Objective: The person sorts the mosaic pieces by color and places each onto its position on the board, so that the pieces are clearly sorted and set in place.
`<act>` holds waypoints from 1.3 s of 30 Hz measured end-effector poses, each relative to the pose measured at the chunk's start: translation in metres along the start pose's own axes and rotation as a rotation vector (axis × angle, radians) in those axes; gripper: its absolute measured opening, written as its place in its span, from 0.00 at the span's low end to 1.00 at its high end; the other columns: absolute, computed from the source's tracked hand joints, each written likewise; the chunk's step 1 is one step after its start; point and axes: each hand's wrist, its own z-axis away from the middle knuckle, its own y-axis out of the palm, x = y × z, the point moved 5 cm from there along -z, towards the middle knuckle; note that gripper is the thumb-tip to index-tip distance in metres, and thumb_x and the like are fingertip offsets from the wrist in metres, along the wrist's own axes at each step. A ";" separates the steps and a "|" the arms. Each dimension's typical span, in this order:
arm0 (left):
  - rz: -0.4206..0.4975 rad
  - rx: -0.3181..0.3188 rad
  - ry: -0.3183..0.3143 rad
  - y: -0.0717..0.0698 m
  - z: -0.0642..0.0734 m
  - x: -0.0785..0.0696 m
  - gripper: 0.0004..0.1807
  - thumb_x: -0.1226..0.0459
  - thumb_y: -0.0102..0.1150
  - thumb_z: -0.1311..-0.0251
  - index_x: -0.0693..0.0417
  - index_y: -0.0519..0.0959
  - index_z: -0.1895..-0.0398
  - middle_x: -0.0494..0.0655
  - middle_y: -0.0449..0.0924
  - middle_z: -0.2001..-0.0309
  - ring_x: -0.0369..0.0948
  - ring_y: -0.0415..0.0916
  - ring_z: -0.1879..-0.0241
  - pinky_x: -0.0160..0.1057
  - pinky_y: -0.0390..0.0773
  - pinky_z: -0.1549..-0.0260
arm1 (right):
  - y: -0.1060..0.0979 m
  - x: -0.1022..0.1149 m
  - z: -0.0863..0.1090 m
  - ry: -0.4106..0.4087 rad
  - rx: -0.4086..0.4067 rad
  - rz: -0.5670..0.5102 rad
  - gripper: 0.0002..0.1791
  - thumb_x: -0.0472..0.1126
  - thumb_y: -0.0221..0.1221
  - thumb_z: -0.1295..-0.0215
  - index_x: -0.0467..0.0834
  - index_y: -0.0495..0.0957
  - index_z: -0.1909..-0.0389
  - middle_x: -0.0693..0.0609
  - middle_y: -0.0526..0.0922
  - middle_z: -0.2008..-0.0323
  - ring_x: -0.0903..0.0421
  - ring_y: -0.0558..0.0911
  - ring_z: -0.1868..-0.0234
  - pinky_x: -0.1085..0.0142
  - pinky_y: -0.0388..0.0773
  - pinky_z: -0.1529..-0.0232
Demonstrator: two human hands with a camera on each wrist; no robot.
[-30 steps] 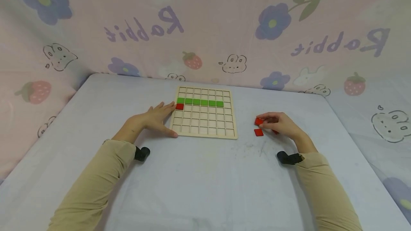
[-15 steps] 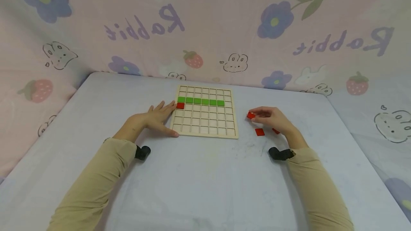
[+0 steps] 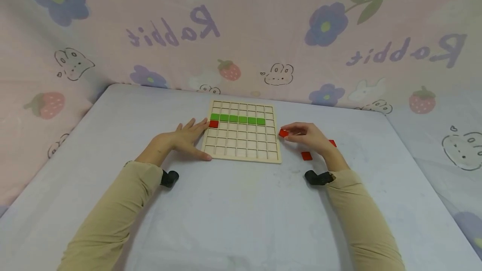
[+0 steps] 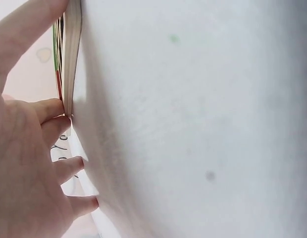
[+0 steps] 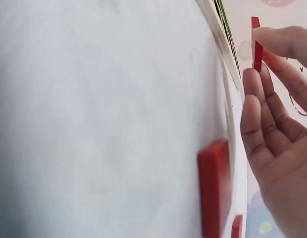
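My right hand (image 3: 306, 135) pinches a red square tile (image 3: 283, 133) between thumb and fingertips, just off the right edge of a wooden grid board (image 3: 241, 161). In the right wrist view the pinched red tile (image 5: 257, 44) stands on edge, raised off the table. Spread fingers of my left hand (image 3: 184, 140) touch the board's left side, with the thumb at its near left corner. A row of several green tiles (image 3: 233, 118) fills most of one grid row. Below its left end sits one red tile (image 3: 213, 124) in a cell.
Two loose red tiles lie right of the board: one (image 3: 306, 156) in front of my right hand, another (image 3: 332, 142) partly behind that wrist. A patterned cloth (image 3: 241, 32) hangs beyond the white table's (image 3: 241, 212) far edge.
My right hand has lifted a red tile from the loose ones and carried it left to the board's right edge. The left hand has stayed at the board.
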 end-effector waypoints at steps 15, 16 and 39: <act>0.001 -0.001 0.006 0.002 -0.001 0.001 0.64 0.38 0.65 0.52 0.56 0.38 0.23 0.50 0.29 0.22 0.57 0.23 0.25 0.66 0.30 0.31 | 0.014 0.019 -0.010 -0.052 0.032 -0.049 0.22 0.42 0.64 0.39 0.43 0.78 0.44 0.44 0.80 0.56 0.54 0.78 0.55 0.67 0.73 0.55; 0.002 0.000 0.006 0.002 -0.001 0.001 0.64 0.38 0.65 0.52 0.56 0.38 0.23 0.50 0.29 0.22 0.57 0.23 0.25 0.65 0.29 0.31 | 0.015 0.020 -0.011 -0.058 0.031 -0.051 0.22 0.42 0.64 0.39 0.43 0.78 0.44 0.45 0.81 0.56 0.55 0.78 0.55 0.67 0.73 0.55; 0.007 0.000 0.002 0.000 0.002 0.000 0.63 0.38 0.65 0.51 0.56 0.38 0.23 0.51 0.30 0.22 0.57 0.23 0.25 0.65 0.29 0.32 | 0.035 0.039 -0.027 -0.043 0.071 -0.055 0.23 0.39 0.62 0.37 0.39 0.75 0.41 0.41 0.80 0.52 0.49 0.77 0.53 0.63 0.72 0.48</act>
